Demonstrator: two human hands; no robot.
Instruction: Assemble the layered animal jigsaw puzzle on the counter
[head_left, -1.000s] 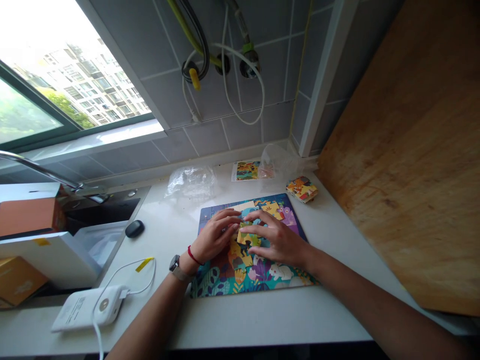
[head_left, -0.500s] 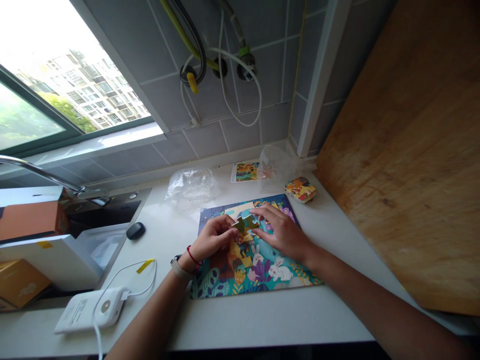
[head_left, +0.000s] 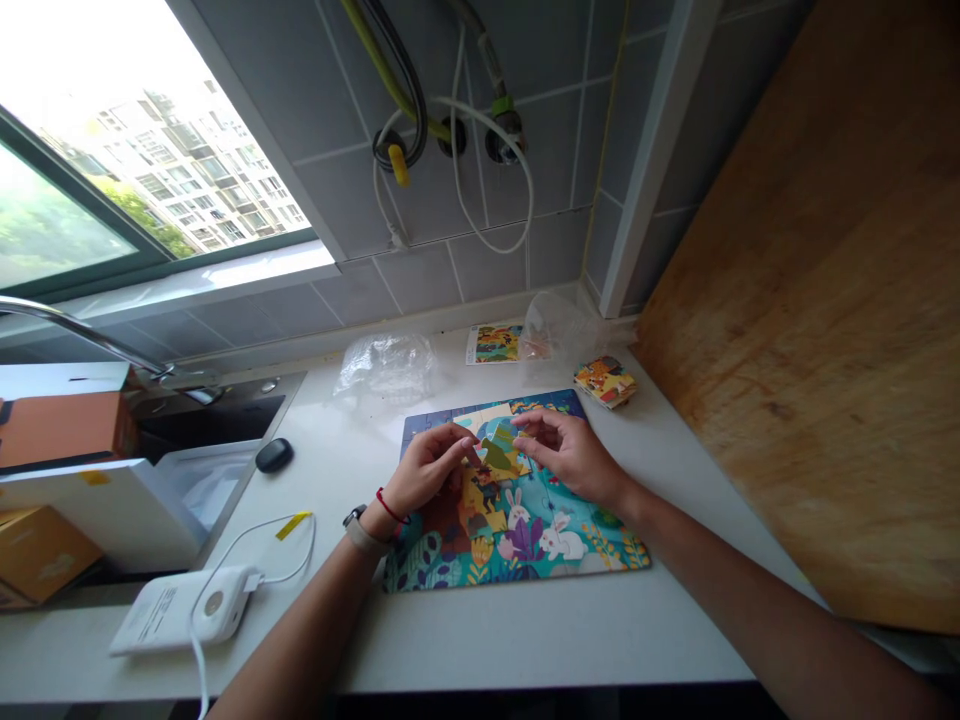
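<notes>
A green and yellow jigsaw puzzle piece (head_left: 497,452) is held tilted just over the upper middle of a colourful jigsaw puzzle (head_left: 525,552). My left hand (head_left: 433,467), with a red string and a watch at the wrist, pinches at the left side of the piece. From the other side, the thumb and fingers of my right hand (head_left: 574,452) grip its right edge. Rabbits, leaves and a dark blue border show on the puzzle, which lies flat on the white counter. My hands cover parts of its left and right areas.
A stack of puzzle pieces (head_left: 604,381) lies right behind the puzzle. Behind are a picture card (head_left: 495,344) and clear plastic bags (head_left: 386,368). To the left are a black oval device (head_left: 274,456), a white power bank (head_left: 184,610) with cable, and boxes (head_left: 64,430) at the sink.
The piece has been tilted, so more of its green and yellow face shows. My right fingers have shifted slightly along its edge. The whole view has moved a little.
</notes>
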